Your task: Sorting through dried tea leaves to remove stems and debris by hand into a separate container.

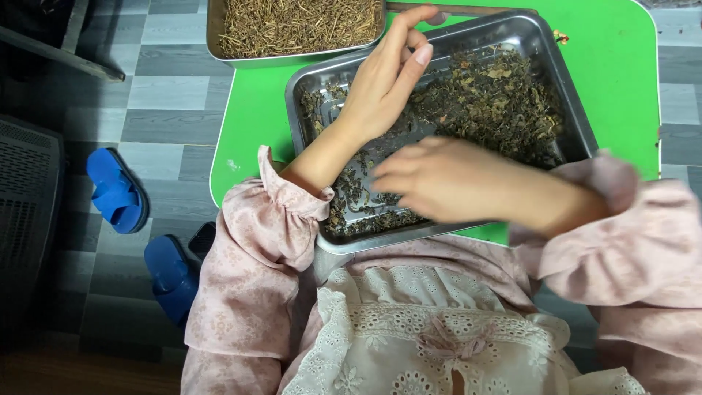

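A steel tray (578,117) lies on a small green table (621,58) and holds dark dried leaves (497,102) piled mostly at its right and far side. My left hand (384,80) hovers over the tray's upper left part, fingers curled together as if pinching; whether anything is between them I cannot tell. My right hand (439,179) is blurred, palm down with fingers spread, over scattered leaves at the tray's near left part. Pink sleeves cover both forearms.
A second steel tray (216,44) of light brown dried stems stands at the far left of the table. Two blue slippers (117,190) lie on the grey tiled floor at the left. A dark grated object (29,205) stands at the left edge.
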